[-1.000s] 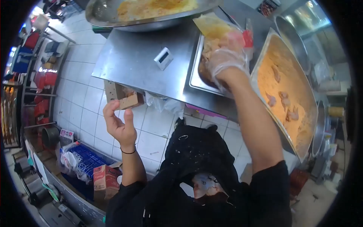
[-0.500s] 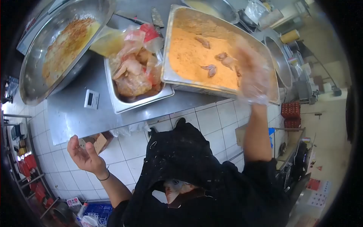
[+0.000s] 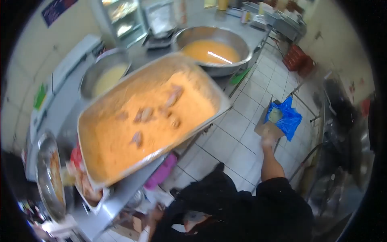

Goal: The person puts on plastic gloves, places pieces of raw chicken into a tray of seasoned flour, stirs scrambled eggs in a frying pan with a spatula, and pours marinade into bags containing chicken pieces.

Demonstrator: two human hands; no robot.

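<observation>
My right hand (image 3: 267,132) is stretched out low on the right, over the near side of a cardboard box (image 3: 267,128) holding a blue plastic bag (image 3: 289,121). Motion blur hides its fingers, so I cannot tell whether it holds anything. My left hand (image 3: 156,213) is low beside my black clothing, blurred and partly hidden, its fingers unclear. A deep metal tray (image 3: 169,149) of orange powder stands on the steel table, with several small raw meat pieces (image 3: 138,139) lying in the powder, apart from both hands.
A metal bowl (image 3: 247,60) of orange liquid stands behind the tray, and another bowl (image 3: 85,80) with pale liquid is at its left. A smaller pan (image 3: 102,199) of bagged meat and a tilted bowl (image 3: 45,181) are lower left. Red crates (image 3: 294,58) stand on the tiled floor.
The view has swung to the right. My right hand has left the powder tray and moved out over the floor to the box. My left hand has drawn in toward my body.
</observation>
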